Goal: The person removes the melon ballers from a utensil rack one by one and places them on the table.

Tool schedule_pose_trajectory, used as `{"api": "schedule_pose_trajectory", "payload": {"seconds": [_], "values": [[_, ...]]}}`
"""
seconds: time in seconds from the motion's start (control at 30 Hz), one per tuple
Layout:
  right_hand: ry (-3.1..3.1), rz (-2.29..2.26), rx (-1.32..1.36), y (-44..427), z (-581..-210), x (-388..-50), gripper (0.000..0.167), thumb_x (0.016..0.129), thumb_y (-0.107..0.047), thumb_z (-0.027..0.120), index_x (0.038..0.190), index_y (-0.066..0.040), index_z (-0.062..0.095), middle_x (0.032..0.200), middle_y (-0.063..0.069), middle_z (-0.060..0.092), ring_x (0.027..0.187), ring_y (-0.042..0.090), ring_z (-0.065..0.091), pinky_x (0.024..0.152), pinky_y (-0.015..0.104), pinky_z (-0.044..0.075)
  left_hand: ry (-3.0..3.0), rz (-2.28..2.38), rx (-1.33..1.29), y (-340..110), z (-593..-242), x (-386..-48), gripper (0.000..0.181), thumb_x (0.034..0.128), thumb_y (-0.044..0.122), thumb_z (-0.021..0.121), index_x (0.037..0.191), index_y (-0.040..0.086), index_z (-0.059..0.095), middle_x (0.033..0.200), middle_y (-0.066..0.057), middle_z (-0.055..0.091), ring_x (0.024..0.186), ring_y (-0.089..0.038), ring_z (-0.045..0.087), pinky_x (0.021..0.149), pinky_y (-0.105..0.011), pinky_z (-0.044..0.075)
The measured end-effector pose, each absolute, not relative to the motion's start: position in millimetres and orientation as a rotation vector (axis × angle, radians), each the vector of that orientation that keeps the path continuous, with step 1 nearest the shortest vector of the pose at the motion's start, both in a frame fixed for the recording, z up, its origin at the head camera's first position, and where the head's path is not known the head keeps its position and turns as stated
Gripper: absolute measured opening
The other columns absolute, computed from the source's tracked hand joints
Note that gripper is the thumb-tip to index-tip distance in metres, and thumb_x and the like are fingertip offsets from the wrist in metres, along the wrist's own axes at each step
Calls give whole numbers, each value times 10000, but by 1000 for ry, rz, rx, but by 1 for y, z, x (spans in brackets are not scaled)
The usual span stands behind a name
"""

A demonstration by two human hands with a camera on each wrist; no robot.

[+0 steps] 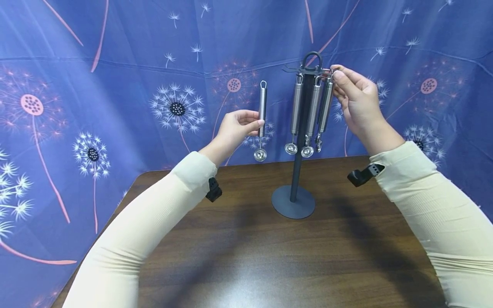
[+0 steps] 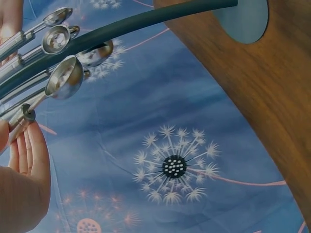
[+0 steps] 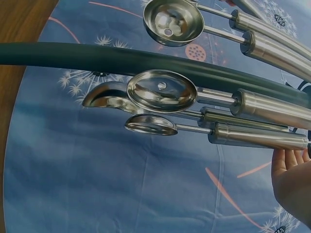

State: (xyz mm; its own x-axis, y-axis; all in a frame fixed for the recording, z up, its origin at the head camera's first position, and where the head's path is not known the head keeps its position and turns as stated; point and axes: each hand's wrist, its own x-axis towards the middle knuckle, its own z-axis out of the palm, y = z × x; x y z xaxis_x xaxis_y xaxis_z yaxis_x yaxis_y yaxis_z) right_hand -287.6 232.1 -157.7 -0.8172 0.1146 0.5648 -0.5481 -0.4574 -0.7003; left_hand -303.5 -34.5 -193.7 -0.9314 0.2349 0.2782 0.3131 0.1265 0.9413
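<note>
No lettering, label, brand, number or sign can be read in any view.

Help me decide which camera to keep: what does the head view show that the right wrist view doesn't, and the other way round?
Only the head view: the round base, cream sleeves and black wrist devices.

Only the right wrist view: the outline of a curved scoop, partly behind a bowl; I can't make that outline out in the head view.

Both: the right hand, dark pole, hanging steel utensils, wooden table and patterned blue cloth.
</note>
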Motion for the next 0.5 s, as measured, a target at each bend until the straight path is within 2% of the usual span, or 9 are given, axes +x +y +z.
{"api": "schedule_pose_trajectory", "payload": {"seconds": [0.2,0.5], "values": [[-1329,2301,635,233,-159,-288,377,844,-81,749,1180,38,623,1042,93,718,966,158,655,884,206,541,-2291,-2057,-512,-36,-207,-305,286,883,63,703,1148,-30,648,1046,-140,694,888,-155,684,812,-267,618],[-1371,2278,634,232,-159,-288,387,853,-113,747,1190,25,616,1053,78,719,1013,156,650,921,217,522,-2252,-2146,-471,-43,-226,-310,288,888,37,687,1151,-62,624,913,-44,652,826,-112,664,806,-275,622]]}}
